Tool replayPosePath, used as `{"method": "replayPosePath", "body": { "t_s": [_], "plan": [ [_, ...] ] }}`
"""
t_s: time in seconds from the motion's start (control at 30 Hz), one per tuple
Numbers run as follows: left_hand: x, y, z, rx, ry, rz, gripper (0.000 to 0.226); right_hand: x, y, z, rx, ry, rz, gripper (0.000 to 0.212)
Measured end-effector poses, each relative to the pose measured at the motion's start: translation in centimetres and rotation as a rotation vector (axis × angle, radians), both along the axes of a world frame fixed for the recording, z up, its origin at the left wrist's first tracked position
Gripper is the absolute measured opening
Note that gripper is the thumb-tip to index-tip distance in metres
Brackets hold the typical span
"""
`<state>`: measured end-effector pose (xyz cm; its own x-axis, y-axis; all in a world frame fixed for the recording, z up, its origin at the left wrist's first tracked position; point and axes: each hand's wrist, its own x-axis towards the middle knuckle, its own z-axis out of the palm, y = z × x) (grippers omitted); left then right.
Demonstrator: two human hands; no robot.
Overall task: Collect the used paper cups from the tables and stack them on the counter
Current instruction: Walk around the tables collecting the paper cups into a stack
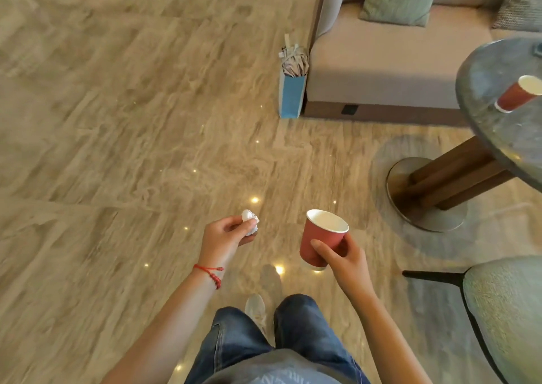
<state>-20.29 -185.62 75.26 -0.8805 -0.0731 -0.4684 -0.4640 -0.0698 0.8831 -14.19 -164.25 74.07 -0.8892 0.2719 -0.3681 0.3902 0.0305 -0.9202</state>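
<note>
My right hand (341, 256) grips a red paper cup (319, 235) upright over the floor; its white inside looks empty. In front of me, my left hand (227, 234) pinches a crumpled white tissue (250, 219), level with the cup and to its left. A second red paper cup (517, 93) stands on the round grey table (487, 96) at the far right, partly cut off by the frame edge.
A beige sofa (390, 58) with green cushions stands at the back right. A blue paper bag (291, 93) leans against its corner. The table's wooden pedestal and metal base (425, 196) sit on the glossy marble floor. A green chair (507, 310) is at lower right.
</note>
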Motion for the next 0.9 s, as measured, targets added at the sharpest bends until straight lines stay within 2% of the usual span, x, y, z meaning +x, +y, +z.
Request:
{"method": "replayPosePath", "body": {
  "t_s": [0.37,0.6,0.77,0.9],
  "plan": [
    [-15.6,7.2,-3.1,-0.03,-0.036,-0.078,0.009,-15.1,6.8,-2.9,0.003,0.018,-0.08,0.035],
    [-26.8,14.5,-1.4,-0.012,0.004,-0.144,0.006,-25.0,13.3,-1.7,0.033,0.036,-0.131,0.034],
    [-32.3,18.8,-1.0,-0.001,0.02,-0.211,0.005,-28.4,16.1,-1.8,0.02,0.03,-0.202,0.034],
    [-36.3,22.9,-1.5,-0.011,-0.009,-0.347,0.002,-30.5,18.6,-2.2,0.014,0.017,-0.324,0.035]
  ]
}}
